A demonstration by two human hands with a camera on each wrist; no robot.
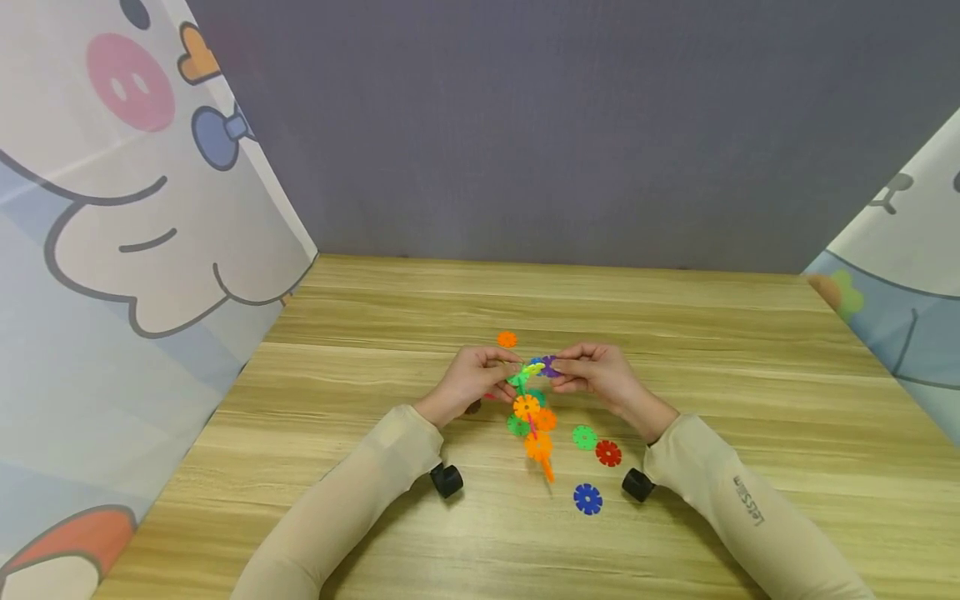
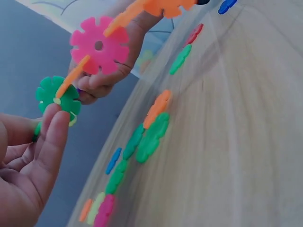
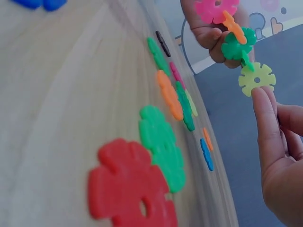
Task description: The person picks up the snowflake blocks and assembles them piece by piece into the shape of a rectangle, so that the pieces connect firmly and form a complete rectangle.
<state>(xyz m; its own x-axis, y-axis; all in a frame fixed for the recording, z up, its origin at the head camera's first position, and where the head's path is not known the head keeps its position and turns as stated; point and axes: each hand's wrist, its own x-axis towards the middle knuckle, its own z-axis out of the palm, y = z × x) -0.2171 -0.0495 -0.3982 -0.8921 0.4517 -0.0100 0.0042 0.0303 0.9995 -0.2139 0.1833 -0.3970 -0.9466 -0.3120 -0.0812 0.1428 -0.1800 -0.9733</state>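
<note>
My left hand [image 1: 480, 375] pinches a green notched snowflake disc [image 2: 49, 92] between thumb and fingers. From it a chain of interlocked discs hangs toward me, with an orange disc [image 1: 527, 407], a pink disc [image 2: 102, 42] and another orange disc [image 1: 538, 445]. A yellow disc [image 3: 257, 78] joins the chain at its far end, between the two hands. My right hand [image 1: 603, 379] pinches a purple disc [image 1: 550, 367], its fingertips right at the yellow disc's edge. In the right wrist view the purple disc is hidden behind the fingers.
Loose discs lie on the wooden table [image 1: 750, 350]: a red disc [image 1: 608, 453], a light green disc [image 1: 584, 437], a dark blue disc [image 1: 588, 499], an orange disc [image 1: 507, 339] and several under the chain. A grey panel [image 1: 562, 133] stands behind, with printed curtains [image 1: 97, 275] at the sides.
</note>
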